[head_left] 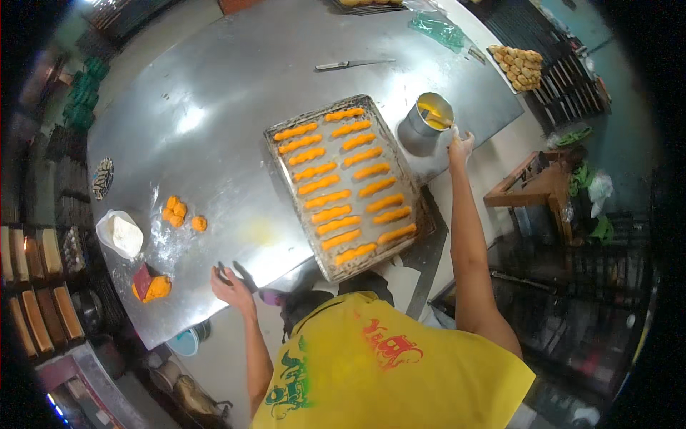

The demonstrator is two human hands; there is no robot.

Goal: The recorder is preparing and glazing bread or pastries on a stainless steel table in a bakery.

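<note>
A worn baking tray holds two rows of several orange dough strips, resting at the near edge of the steel table. To its right stands a metal pot with yellow liquid and a wooden-handled tool inside. My right hand is at the pot's right rim, fingers closed on the end of that tool's handle. My left hand hovers by the front edge left of the tray, fingers apart and holding nothing. Farther left lie orange dough lumps, a red scraper on more dough and a bag of flour.
The steel table carries a knife and green plastic at the back. A tray of pastries is beside racks at right. A wooden stand sits right of my arm; shelves of pans line the left.
</note>
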